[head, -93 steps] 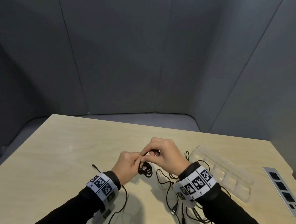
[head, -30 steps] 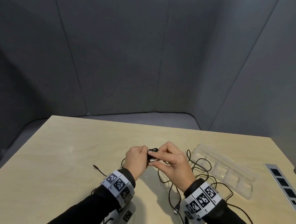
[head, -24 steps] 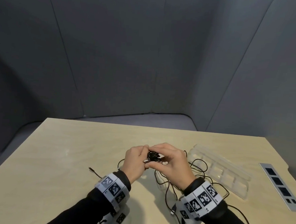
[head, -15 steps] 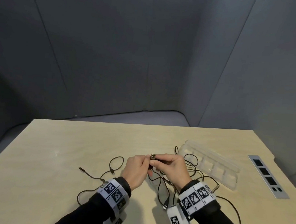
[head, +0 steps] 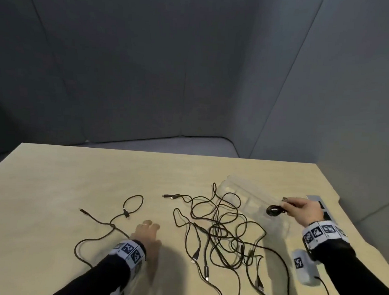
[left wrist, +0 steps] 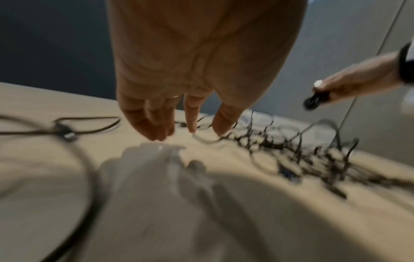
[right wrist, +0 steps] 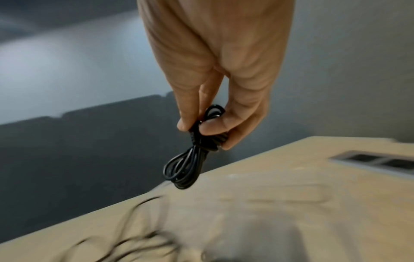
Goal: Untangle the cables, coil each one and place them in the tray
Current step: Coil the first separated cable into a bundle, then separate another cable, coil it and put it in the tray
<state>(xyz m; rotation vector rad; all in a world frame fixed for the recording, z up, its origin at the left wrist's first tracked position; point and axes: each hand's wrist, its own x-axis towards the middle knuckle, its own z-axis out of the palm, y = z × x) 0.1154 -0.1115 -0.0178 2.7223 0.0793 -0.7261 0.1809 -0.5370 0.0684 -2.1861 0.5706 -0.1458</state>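
Right hand [head: 303, 210] pinched one coiled cable [head: 273, 211] w/ thumb & fingers, above the clear tray [head: 243, 190]. Left hand [head: 147, 234] hung relaxed, empty, over the bench [head: 52, 185]. Best lowered flat into a compartment (so loops stay put). One tray; tangle [head: 225, 234] uncountable; one loose cable [head: 108, 224] left.

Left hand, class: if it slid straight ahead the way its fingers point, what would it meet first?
Probably nothing: the left hand points up the bare table, between the loose cable and the tangled cables. Depth is uncertain.
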